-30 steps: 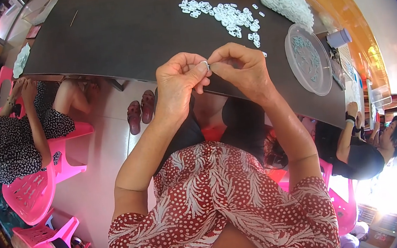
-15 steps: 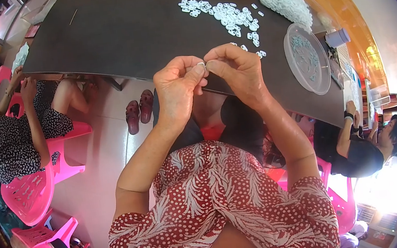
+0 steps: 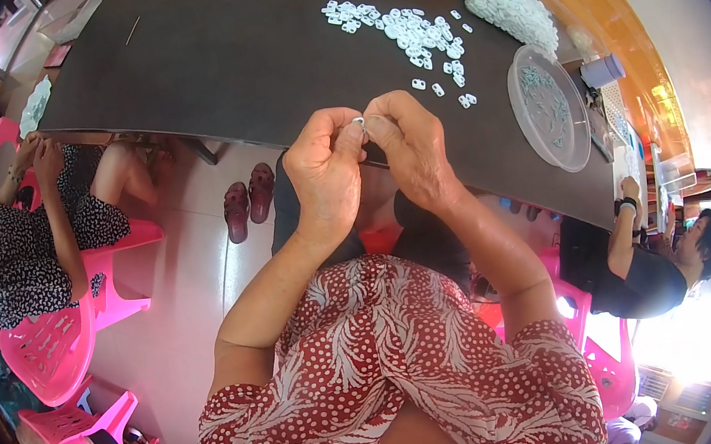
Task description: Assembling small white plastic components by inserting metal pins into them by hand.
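My left hand pinches a small white plastic piece between thumb and forefinger, just off the table's near edge. Fingertips of my right hand are closed against the same piece from the other side; anything smaller between them is too small to make out. Beyond my hands, a loose pile of small white plastic pieces with holes lies on the dark table. To its right sits a round clear plastic tray with many tiny grey-green parts in it.
A clear bag of white pieces lies at the back right, near a grey-lilac cup. One person sits at the left by pink chairs, another at the right. Dark red clogs stand on the floor.
Both hands stay together at the white piece. My right hand and forearm have shifted left and turned more upright, uncovering several white pieces near the table edge.
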The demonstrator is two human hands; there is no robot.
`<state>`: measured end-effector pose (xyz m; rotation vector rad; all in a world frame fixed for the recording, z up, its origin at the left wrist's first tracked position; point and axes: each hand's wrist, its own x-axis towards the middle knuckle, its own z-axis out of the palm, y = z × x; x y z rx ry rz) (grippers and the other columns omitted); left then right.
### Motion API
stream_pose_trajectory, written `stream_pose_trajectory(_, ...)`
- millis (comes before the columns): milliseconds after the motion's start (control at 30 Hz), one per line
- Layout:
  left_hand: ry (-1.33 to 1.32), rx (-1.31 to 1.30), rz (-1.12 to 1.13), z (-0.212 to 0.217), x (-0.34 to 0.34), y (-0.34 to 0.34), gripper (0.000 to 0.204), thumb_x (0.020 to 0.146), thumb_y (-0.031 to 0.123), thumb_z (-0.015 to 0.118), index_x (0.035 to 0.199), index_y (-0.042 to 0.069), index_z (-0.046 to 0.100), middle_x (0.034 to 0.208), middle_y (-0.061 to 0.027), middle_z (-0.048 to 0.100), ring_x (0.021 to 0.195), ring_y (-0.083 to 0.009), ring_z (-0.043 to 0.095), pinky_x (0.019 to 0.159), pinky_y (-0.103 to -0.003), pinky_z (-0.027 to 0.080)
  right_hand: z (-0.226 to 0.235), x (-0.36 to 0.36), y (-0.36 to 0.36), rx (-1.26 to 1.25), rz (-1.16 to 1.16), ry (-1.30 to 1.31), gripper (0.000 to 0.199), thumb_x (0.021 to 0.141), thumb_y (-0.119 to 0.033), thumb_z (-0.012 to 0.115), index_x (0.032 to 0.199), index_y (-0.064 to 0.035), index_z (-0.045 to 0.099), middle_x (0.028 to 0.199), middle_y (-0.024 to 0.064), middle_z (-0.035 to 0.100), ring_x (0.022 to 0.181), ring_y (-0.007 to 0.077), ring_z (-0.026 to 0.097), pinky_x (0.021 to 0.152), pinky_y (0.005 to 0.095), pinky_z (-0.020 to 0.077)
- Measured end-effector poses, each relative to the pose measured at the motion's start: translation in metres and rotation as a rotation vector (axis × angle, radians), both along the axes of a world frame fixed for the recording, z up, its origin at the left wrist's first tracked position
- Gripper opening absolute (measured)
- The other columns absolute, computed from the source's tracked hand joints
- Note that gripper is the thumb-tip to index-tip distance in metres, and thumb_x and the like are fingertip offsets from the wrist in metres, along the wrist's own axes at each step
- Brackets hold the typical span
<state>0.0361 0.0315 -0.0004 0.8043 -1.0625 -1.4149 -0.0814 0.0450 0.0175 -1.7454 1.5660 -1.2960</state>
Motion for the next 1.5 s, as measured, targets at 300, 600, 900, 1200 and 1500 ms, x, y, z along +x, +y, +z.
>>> stream_pose_trajectory(300,-0.051,-0.035,0.037,-0.001,-0.009,-0.007,0.004,0.088,0.000,0.055,0.089,-0.001,0.059,0.074,0.0001,0.057,0.059,-0.0045,0.049,0.050,-0.017,0.039,0.001,0.002,-0.007,-0.105,-0.072,0.089,0.010,0.084,-0.007,0.048,0.077,-0.0005,0.051,0.075,0.0140,0.053,0.071,0.0323,0.051,0.065,0.0412,0.0423)
stream_pose_trajectory(600,0.133,0.102,-0.090,-0.003,-0.010,-0.030,0.005,0.088,0.003,0.055,0.089,0.001,0.060,0.074,-0.0014,0.059,0.059,-0.0049,0.052,0.049,-0.017,0.040,0.013,-0.066,-0.066,-0.291,-0.227,0.550,0.010,0.074,-0.004,0.054,0.075,-0.0063,0.064,0.075,0.0112,0.058,0.075,0.0308,0.053,0.066,0.0400,0.0408)
stream_pose_trajectory(900,0.097,0.136,-0.085,-0.002,-0.007,-0.026,0.007,0.089,0.005,0.057,0.091,-0.001,0.060,0.076,-0.0036,0.060,0.060,-0.0077,0.053,0.052,-0.020,0.043,-0.017,-0.093,-0.096,-0.409,-0.221,0.896,0.028,0.058,0.006,0.057,0.079,-0.0096,0.068,0.076,0.0098,0.053,0.075,0.0277,0.046,0.064,0.0376,0.0357)
stream_pose_trajectory(1200,0.123,0.127,-0.046,-0.002,-0.010,-0.030,0.010,0.090,0.005,0.054,0.095,-0.003,0.058,0.080,-0.0080,0.061,0.063,-0.0106,0.056,0.054,-0.022,0.047,0.007,-0.074,-0.062,-0.317,-0.068,0.633,0.014,0.073,-0.004,0.065,0.087,-0.0061,0.067,0.074,0.0086,0.060,0.074,0.0259,0.054,0.069,0.0360,0.0424)
stream_pose_trajectory(1500,0.193,0.113,-0.005,-0.002,-0.009,-0.029,0.008,0.089,0.002,0.054,0.095,-0.003,0.056,0.079,-0.0077,0.061,0.061,-0.0099,0.057,0.050,-0.020,0.046,-0.001,-0.042,-0.035,-0.264,0.085,0.706,0.020,0.067,-0.006,0.069,0.087,-0.0064,0.065,0.078,0.0075,0.054,0.076,0.0256,0.050,0.065,0.0348,0.0424)
